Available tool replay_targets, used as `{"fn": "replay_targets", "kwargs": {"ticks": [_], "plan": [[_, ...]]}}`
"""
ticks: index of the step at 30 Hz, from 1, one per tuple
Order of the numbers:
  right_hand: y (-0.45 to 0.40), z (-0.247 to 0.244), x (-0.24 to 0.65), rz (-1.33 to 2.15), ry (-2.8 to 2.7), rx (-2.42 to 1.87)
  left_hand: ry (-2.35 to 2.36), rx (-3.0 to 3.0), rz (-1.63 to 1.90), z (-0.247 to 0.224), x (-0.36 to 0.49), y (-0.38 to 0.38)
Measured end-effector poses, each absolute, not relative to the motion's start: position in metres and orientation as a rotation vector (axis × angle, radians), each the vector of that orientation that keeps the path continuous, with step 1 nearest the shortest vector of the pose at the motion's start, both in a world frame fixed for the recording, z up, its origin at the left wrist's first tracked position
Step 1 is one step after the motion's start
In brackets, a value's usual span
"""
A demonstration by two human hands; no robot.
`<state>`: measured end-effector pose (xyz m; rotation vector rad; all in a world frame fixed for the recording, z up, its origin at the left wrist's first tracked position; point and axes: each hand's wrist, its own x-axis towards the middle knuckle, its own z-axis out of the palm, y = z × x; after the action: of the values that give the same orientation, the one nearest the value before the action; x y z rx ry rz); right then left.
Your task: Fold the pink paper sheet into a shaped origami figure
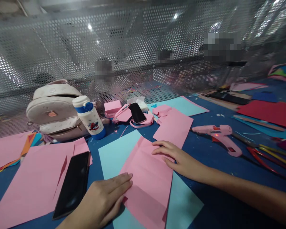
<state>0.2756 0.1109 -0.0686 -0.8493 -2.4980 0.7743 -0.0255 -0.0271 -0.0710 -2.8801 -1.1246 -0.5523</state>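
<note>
A folded pink paper (149, 178) lies over a light blue sheet (118, 152) in the middle of the blue table. My left hand (109, 197) rests on the pink paper's left edge, its fingers stretched and close together. On the upper right part of the same paper lies my right hand (173, 157), fingers spread and slightly bent, holding nothing. Just beyond it is another pink piece (175, 125). To the left, a black phone (72, 184) sits on a large pink sheet (35, 178).
A white bottle (89, 119) stands before a white backpack (54, 111). Farther back are a smaller phone (137, 113) and a pink box (112, 107). At right lie a pink glue gun (215, 135), scissors (264, 159) and red paper (269, 113). A perforated metal panel (133, 41) rises behind.
</note>
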Motion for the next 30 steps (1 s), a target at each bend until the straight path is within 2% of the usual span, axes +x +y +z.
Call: {"fn": "replay_targets", "kwargs": {"ticks": [16, 23, 30], "plan": [[0.11, -0.07, 0.277, 0.859, -2.435, -0.829, -1.142, -2.821, -0.651, -0.088, -0.032, -0.026], [0.113, -0.068, 0.277, 0.895, -2.311, -0.771, -1.189, -2.713, -0.971, -0.085, -0.036, -0.024], [0.105, -0.057, 0.279, 1.02, -2.201, -0.672, -1.669, -2.621, -1.399, -0.073, -0.034, -0.027]]}}
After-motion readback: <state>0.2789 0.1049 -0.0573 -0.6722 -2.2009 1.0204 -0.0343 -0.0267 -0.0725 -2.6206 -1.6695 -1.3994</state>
